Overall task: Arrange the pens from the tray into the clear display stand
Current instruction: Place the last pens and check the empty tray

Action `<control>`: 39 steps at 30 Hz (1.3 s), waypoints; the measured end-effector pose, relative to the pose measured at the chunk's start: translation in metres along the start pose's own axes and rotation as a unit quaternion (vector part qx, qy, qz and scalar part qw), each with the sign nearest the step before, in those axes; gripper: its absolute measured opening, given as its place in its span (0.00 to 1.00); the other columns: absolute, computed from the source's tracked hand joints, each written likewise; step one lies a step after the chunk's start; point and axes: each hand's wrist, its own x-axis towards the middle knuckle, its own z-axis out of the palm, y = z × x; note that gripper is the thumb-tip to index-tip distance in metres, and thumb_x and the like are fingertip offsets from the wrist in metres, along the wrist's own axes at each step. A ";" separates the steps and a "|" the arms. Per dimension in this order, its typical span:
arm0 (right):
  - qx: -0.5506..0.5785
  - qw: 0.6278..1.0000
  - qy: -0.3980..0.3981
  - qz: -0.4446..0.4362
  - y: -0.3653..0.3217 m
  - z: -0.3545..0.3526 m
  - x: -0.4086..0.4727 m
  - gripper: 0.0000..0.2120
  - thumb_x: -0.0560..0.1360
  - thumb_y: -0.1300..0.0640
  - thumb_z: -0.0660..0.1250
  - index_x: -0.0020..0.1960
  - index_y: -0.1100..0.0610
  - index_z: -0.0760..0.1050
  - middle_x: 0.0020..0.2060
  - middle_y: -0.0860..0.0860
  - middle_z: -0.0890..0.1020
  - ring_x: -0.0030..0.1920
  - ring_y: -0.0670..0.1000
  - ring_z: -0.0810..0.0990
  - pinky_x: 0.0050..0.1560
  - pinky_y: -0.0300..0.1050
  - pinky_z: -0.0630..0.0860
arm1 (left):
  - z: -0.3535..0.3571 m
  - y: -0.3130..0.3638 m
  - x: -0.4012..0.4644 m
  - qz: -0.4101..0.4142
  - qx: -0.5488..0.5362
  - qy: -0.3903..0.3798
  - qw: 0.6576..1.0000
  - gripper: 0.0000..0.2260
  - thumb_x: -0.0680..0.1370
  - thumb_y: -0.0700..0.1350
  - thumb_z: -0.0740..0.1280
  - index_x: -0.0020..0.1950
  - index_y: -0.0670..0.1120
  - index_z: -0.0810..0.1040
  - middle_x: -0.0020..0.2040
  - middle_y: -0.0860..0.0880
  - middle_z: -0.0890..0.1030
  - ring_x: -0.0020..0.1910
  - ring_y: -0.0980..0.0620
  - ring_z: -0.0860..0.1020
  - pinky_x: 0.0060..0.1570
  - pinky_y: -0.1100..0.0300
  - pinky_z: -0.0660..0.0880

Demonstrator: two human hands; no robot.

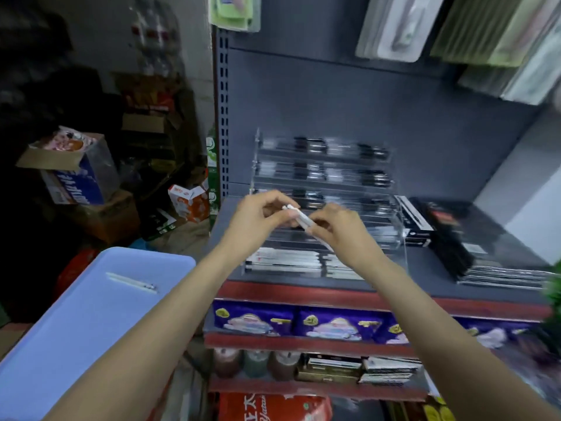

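Pens [303, 218]: white, gripped by left hand [258, 214] and right hand [340, 229]
Stand [321, 205]: clear, on grey shelf [425, 268]
Tray [76, 323]: blue, one pen [132, 281]
Room: boxes [76, 174] piled left

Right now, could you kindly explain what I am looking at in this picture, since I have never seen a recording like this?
There is no machine here: this is one picture from a wide-angle camera worn on a person's head, looking forward and down at their two bare arms. The left hand and the right hand together hold a small bundle of white pens in front of a clear display stand, which sits on a dark shop shelf. The stand's tiers already hold rows of pens, though blur hides the details. At lower left is a pale blue tray with what looks like one last white pen lying on it. Purple packets fill the shelf below.
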 end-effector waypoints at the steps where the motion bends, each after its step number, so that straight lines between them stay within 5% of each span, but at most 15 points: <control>1: 0.014 1.000 0.013 0.013 0.011 -0.006 -0.005 0.07 0.74 0.55 0.69 0.51 0.55 0.80 0.41 0.52 0.79 0.44 0.52 0.78 0.48 0.49 0.74 | 0.012 -0.002 0.001 -0.009 -0.011 0.011 1.000 0.02 0.74 0.37 0.69 0.46 0.41 0.80 0.40 0.42 0.83 0.38 0.50 0.83 0.44 0.60 0.80; 6: 0.066 0.990 0.079 0.092 0.067 -0.023 -0.023 0.06 0.71 0.58 0.72 0.48 0.57 0.80 0.38 0.48 0.81 0.40 0.47 0.79 0.49 0.42 0.77 | 0.049 -0.016 0.004 -0.070 -0.082 0.131 0.985 0.04 0.74 0.33 0.68 0.43 0.40 0.79 0.37 0.43 0.81 0.33 0.56 0.83 0.40 0.68 0.79; 12: 0.012 0.994 0.009 0.105 0.112 -0.010 -0.043 0.08 0.72 0.57 0.71 0.50 0.57 0.82 0.48 0.52 0.82 0.47 0.51 0.80 0.54 0.48 0.76 | 0.064 -0.028 0.007 -0.105 -0.093 0.212 0.967 0.03 0.75 0.33 0.66 0.47 0.37 0.78 0.38 0.44 0.80 0.34 0.58 0.82 0.41 0.68 0.79; 16: -0.028 0.994 -0.054 0.094 0.115 -0.001 -0.046 0.10 0.74 0.58 0.69 0.55 0.56 0.81 0.51 0.53 0.81 0.52 0.52 0.80 0.55 0.48 0.76 | 0.076 -0.026 0.009 -0.107 -0.091 0.199 0.970 0.03 0.75 0.33 0.66 0.47 0.37 0.78 0.37 0.44 0.79 0.33 0.58 0.82 0.39 0.70 0.78; 25: 0.012 0.996 -0.044 0.072 0.125 0.002 -0.053 0.08 0.74 0.65 0.68 0.51 0.59 0.83 0.51 0.54 0.83 0.48 0.50 0.80 0.52 0.38 0.74 | 0.082 -0.025 0.003 -0.124 -0.082 0.182 0.972 0.03 0.75 0.33 0.66 0.46 0.38 0.78 0.37 0.44 0.80 0.33 0.58 0.82 0.39 0.70 0.77; 27: 0.030 0.996 -0.014 0.081 0.127 0.000 -0.057 0.08 0.74 0.63 0.68 0.51 0.59 0.82 0.50 0.54 0.83 0.47 0.48 0.79 0.53 0.38 0.74 | 0.084 -0.025 0.002 -0.131 -0.084 0.174 0.972 0.03 0.75 0.33 0.66 0.44 0.40 0.78 0.37 0.44 0.80 0.33 0.58 0.82 0.39 0.70 0.77; 32: 0.069 0.985 0.117 0.106 0.131 -0.014 -0.062 0.10 0.72 0.61 0.71 0.53 0.59 0.78 0.48 0.52 0.80 0.43 0.44 0.75 0.43 0.18 0.65 | 0.103 -0.025 0.001 -0.140 -0.106 0.140 0.975 0.07 0.75 0.33 0.66 0.41 0.43 0.78 0.37 0.45 0.80 0.32 0.58 0.82 0.39 0.70 0.78; 39: 0.016 0.993 0.047 0.107 0.144 -0.021 -0.073 0.07 0.74 0.59 0.69 0.51 0.57 0.83 0.49 0.53 0.83 0.48 0.51 0.80 0.48 0.34 0.69 | 0.139 -0.031 -0.001 -0.128 -0.012 0.063 0.990 0.07 0.75 0.34 0.68 0.40 0.45 0.78 0.36 0.49 0.80 0.32 0.58 0.81 0.37 0.70 0.76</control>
